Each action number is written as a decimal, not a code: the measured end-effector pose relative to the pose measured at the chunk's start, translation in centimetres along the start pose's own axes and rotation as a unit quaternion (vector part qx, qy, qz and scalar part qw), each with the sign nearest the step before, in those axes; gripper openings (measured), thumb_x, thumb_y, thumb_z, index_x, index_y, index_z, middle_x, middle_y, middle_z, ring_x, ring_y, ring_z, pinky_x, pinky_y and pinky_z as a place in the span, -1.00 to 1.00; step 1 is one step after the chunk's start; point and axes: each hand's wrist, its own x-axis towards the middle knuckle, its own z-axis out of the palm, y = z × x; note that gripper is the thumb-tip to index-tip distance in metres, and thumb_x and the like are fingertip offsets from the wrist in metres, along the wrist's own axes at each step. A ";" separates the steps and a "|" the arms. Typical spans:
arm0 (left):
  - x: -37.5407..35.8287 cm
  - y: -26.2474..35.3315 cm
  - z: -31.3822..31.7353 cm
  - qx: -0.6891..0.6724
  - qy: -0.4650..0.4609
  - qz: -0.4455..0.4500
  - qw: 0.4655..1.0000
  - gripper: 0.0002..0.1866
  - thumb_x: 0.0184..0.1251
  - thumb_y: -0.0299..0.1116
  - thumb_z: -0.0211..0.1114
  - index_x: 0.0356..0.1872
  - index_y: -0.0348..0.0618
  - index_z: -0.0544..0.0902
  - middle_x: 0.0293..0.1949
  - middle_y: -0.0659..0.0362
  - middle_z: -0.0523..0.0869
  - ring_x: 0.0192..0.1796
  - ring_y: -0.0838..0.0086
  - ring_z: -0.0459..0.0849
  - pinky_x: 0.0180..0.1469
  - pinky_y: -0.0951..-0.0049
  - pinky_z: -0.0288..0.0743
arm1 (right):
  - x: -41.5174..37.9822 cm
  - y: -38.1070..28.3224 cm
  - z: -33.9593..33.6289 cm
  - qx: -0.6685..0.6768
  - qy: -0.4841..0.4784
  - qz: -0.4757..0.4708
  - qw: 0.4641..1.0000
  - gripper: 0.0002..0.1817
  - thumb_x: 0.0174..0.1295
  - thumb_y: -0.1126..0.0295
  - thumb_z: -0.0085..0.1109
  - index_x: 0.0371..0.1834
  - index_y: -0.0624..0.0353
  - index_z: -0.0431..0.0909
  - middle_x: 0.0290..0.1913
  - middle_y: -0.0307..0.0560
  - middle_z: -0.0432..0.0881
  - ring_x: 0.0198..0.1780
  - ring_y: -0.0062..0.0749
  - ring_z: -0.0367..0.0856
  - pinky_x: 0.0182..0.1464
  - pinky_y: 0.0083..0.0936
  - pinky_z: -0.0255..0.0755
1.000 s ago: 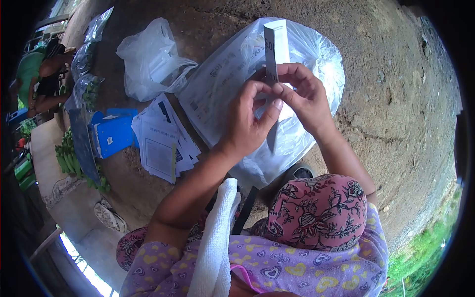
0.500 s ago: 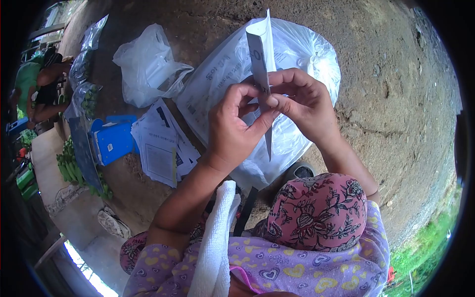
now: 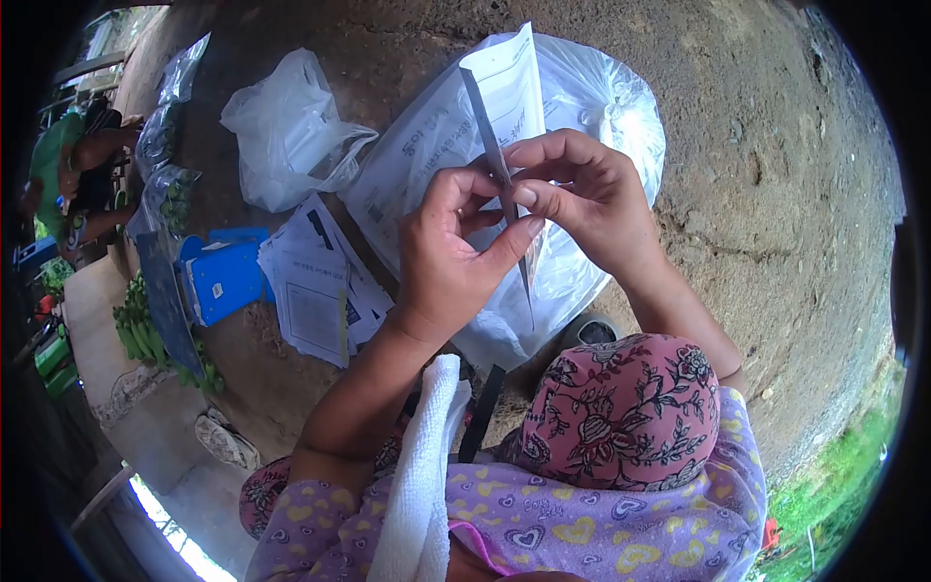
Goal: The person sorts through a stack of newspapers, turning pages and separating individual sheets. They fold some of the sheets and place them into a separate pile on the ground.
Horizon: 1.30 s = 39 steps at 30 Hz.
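Observation:
A printed sheet of paper (image 3: 514, 85) stands nearly edge-on between my hands, its upper part spread into two layers. My left hand (image 3: 454, 247) pinches its left side, the thumb reaching across toward the right thumb. My right hand (image 3: 593, 199) pinches the opposite side, with thumb and index finger bent against the paper. Under both hands lies a large clear plastic bag (image 3: 412, 160) with printed papers inside and a knotted end. Loose printed sheets (image 3: 308, 291) are piled on the ground to the left of my left forearm.
A crumpled white plastic bag (image 3: 291, 136) lies on the dirt ground. Beside the papers is a blue scale (image 3: 225, 281), near green bananas (image 3: 141, 335). Filled clear bags (image 3: 155, 145) line the left, where another person (image 3: 92, 170) is. A white towel (image 3: 422, 466) hangs from my neck.
The paper has turned and its top has spread wider, showing more of a printed face. Both hands keep their pinch nearly in place. The other person at the left has shifted posture.

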 end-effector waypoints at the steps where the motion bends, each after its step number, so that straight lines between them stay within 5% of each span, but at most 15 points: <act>1: 0.0 0.1 0.0 -0.003 0.000 -0.003 1.000 -0.65 0.17 -0.60 0.34 -0.09 -0.32 0.38 -0.14 0.10 0.55 -0.06 0.49 0.60 0.05 0.47 0.51 | 0.0 0.0 0.0 -0.004 0.000 -0.002 1.000 -0.74 0.12 0.47 0.35 -0.15 0.34 0.58 -0.26 -0.14 0.67 -0.22 -0.56 0.64 -0.17 -0.61 0.55; 31: 0.1 0.0 0.3 -0.054 0.033 -0.017 0.998 -0.73 0.18 -0.62 0.28 -0.14 -0.37 0.41 -0.18 0.08 0.60 -0.14 0.52 0.65 -0.05 0.53 0.58 | 0.0 0.7 -0.4 0.012 0.003 0.032 0.999 -0.80 0.19 0.44 0.28 -0.17 0.31 0.62 -0.25 -0.17 0.69 -0.15 -0.57 0.62 -0.05 -0.61 0.50; 39: 0.0 -0.3 -0.2 -0.054 0.035 -0.026 0.998 -0.74 0.19 -0.62 0.26 -0.13 -0.38 0.42 -0.19 0.10 0.60 -0.13 0.53 0.64 -0.04 0.55 0.57 | 0.3 0.8 0.1 0.018 -0.006 0.025 0.999 -0.81 0.21 0.41 0.27 -0.19 0.30 0.65 -0.30 -0.22 0.66 -0.26 -0.65 0.56 -0.15 -0.65 0.46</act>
